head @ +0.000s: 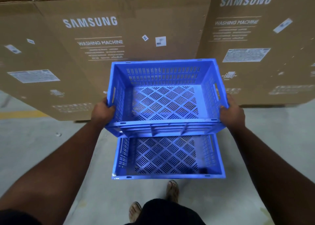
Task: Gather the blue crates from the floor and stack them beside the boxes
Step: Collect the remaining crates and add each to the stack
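I hold an empty blue slotted crate (163, 97) in the air by its two short sides. My left hand (103, 111) grips its left rim and my right hand (231, 113) grips its right rim. Directly beneath it, a second blue crate (167, 158) stands on the concrete floor, its far half hidden by the held one. Both crates are just in front of large brown washing machine boxes (95, 42).
A second tall carton (259, 37) stands at the right, with a narrow gap between the two boxes. A yellow floor line (22, 114) runs at the left. My sandalled feet (172, 189) are close behind the lower crate on the grey floor (42, 148).
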The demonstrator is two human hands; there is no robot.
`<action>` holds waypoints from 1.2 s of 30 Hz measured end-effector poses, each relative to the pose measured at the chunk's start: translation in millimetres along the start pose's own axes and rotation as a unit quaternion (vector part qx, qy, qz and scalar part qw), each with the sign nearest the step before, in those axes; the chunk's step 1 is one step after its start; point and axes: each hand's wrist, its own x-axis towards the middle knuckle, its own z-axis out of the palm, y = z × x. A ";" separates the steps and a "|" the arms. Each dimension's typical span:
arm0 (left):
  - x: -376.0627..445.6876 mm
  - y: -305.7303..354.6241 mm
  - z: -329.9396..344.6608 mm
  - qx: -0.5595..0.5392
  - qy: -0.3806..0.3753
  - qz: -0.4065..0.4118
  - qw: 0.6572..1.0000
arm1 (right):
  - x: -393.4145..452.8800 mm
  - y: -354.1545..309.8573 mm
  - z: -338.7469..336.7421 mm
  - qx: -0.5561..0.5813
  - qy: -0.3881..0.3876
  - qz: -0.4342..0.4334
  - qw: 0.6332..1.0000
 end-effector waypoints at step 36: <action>-98.9 -47.2 -4.0 0.078 -0.056 0.020 0.995 | -126.9 52.3 -29.6 -0.050 0.001 0.051 0.997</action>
